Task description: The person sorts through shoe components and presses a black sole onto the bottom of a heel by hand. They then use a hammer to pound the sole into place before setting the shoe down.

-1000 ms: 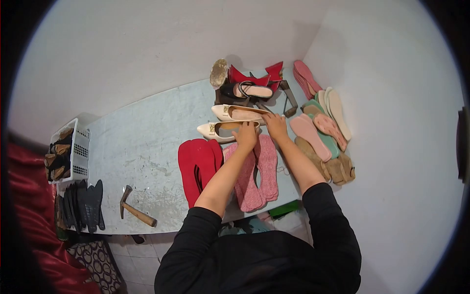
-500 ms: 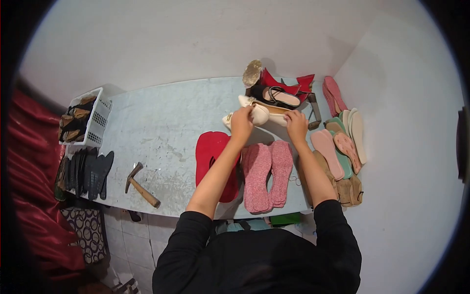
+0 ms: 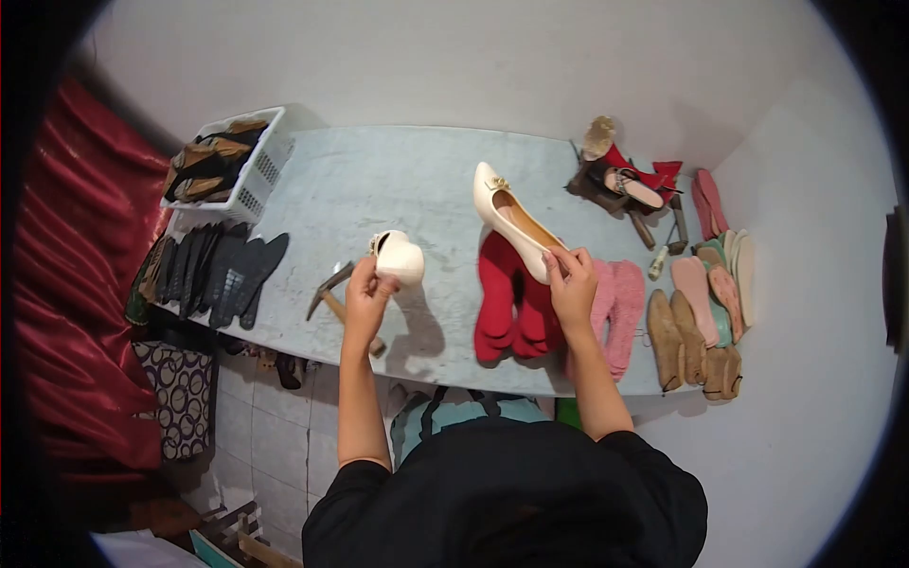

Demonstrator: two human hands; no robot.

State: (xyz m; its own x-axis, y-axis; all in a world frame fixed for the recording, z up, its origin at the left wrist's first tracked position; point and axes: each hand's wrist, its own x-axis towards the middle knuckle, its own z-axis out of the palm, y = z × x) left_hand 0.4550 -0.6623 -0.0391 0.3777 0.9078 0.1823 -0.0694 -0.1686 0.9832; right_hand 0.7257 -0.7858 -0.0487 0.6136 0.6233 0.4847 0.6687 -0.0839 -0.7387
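Observation:
Two cream pointed shoes are up off the table, one in each hand. My left hand point(image 3: 369, 293) is closed on the left shoe point(image 3: 402, 262), whose heel end faces me above the hammer point(image 3: 331, 293). My right hand point(image 3: 572, 284) pinches the right shoe point(image 3: 516, 227) by its heel. That shoe points up and left, showing a tan insole and a gold ornament near its toe. Below it lie red insoles point(image 3: 496, 303), and pink insoles point(image 3: 622, 312) sit partly behind my right forearm.
A white basket point(image 3: 260, 170) of shoes stands at the back left, with black sole-shaped pieces point(image 3: 237, 284) in front. At right are wooden shoe lasts point(image 3: 666, 341), more insoles point(image 3: 696, 289), a black sandal point(image 3: 634, 189) and red pieces point(image 3: 663, 178) by the wall.
Both shoes, held close together at the back right before, are now apart: the left one has moved left toward the hammer. The camera view has shifted left.

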